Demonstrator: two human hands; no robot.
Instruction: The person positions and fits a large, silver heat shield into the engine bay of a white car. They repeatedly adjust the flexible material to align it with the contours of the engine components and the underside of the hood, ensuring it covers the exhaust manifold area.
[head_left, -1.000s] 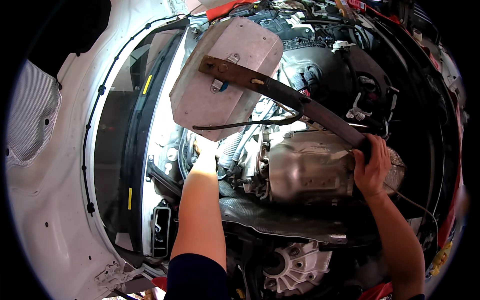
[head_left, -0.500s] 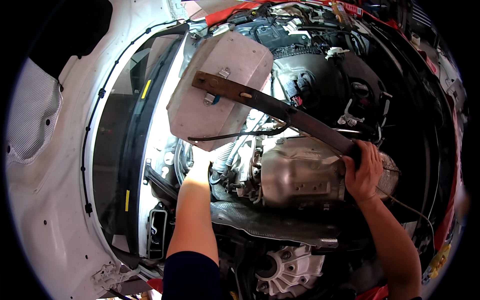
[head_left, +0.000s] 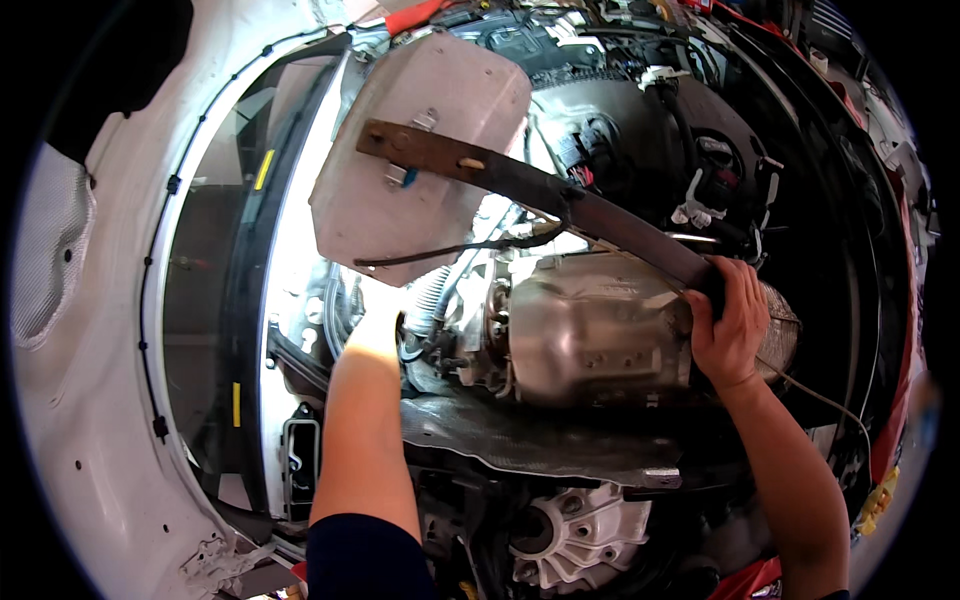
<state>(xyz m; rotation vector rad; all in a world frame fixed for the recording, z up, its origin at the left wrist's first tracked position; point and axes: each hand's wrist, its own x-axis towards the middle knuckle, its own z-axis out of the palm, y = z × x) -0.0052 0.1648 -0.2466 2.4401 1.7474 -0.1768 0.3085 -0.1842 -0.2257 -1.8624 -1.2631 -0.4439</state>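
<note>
My right hand [head_left: 732,328] grips the lower end of a long rusty metal bar [head_left: 540,190]. The bar runs up to the left and carries a dull grey metal heat shield [head_left: 420,170] with small clips on it. A thin black cable [head_left: 450,250] hangs under the shield. My left hand [head_left: 378,318] reaches down behind the shield's lower edge into the engine bay, next to a corrugated hose; its fingers are hidden. Between my hands lies a silver shielded exhaust housing [head_left: 590,325].
A white car body panel [head_left: 100,420] and a black rubber seal [head_left: 160,300] curve along the left. A black insulation mat [head_left: 540,440] and a cast aluminium gearbox housing [head_left: 575,540] lie below. Dark engine parts, hoses and connectors [head_left: 700,170] fill the upper right.
My right hand has stayed on the bar while bar and shield shifted a little lower right. My left arm has stayed reaching under the shield.
</note>
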